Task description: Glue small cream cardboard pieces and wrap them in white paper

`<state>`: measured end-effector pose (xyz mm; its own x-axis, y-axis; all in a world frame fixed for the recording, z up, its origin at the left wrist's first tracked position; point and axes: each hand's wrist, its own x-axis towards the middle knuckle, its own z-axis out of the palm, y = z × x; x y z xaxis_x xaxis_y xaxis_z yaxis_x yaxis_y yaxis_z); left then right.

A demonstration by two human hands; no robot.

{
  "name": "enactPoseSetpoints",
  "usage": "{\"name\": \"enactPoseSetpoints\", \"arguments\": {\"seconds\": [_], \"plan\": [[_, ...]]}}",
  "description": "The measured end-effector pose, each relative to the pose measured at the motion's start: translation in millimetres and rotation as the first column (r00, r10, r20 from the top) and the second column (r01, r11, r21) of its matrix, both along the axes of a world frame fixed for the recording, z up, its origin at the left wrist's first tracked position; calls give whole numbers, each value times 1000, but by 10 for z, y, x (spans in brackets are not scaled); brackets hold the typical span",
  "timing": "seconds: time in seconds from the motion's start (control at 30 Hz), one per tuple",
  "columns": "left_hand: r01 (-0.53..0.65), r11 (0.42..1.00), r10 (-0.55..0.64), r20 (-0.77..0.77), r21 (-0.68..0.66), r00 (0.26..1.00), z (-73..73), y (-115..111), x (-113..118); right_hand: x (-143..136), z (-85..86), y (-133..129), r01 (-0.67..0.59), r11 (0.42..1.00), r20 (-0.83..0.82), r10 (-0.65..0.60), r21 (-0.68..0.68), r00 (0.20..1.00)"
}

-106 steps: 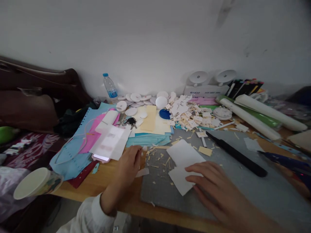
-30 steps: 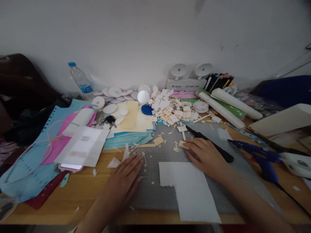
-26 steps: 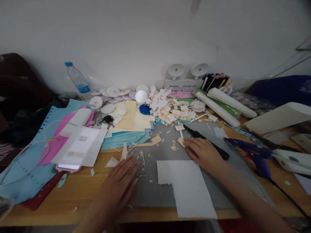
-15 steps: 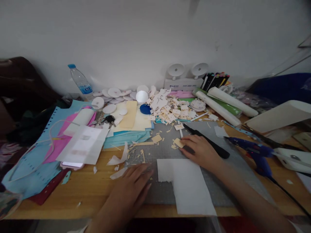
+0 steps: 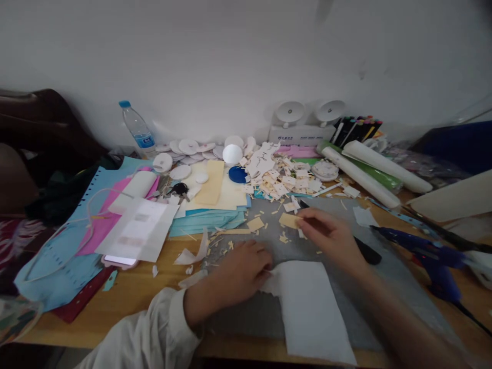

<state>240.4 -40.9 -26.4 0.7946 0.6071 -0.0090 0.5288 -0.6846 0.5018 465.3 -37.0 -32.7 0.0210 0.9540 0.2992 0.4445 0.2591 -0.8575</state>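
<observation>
My right hand (image 5: 326,236) pinches a small yellow card piece (image 5: 289,220) between thumb and fingertips, above the grey mat (image 5: 246,318). Lower and to the left, my left hand (image 5: 242,271) has its fingers curled onto the upper left corner of a white paper sheet (image 5: 315,307). The sheet lies on the mat and reaches its front edge. Another yellow piece (image 5: 255,224) and several tiny scraps lie between the hands and the pile of cut cards (image 5: 284,177). A black cutter (image 5: 367,251) is partly hidden behind my right hand.
A blue glue gun (image 5: 426,256) lies at the right, with white rolls (image 5: 361,177) behind it. At the left are coloured papers, a phone (image 5: 121,260) under a white sheet (image 5: 140,230), and a water bottle (image 5: 138,130). White discs (image 5: 188,147) line the wall.
My left hand has moved right and up onto the paper's corner, and its fingers have curled. My right hand has lifted the yellow piece a little. The view has shifted slightly.
</observation>
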Motion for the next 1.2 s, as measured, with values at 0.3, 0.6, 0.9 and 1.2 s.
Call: {"name": "enactPoseSetpoints", "arguments": {"seconds": [0.3,0.6,0.9,1.2], "plan": [[-38,603,551,381,-797,743,-184,157,-51,-157,43,-137,-334,896,-376,213,-293,902],[208,344,698,397,-916,595,-191,88,22,-210,-119,-168,-245,931,-266,172,-271,948],[218,364,713,422,-905,560,-194,52,45,-242,-132,-216,-203,965,-156,177,-168,972],[150,297,743,327,-943,584,-204,36,64,-296,-132,-204,-178,975,-46,173,-132,984]]}}
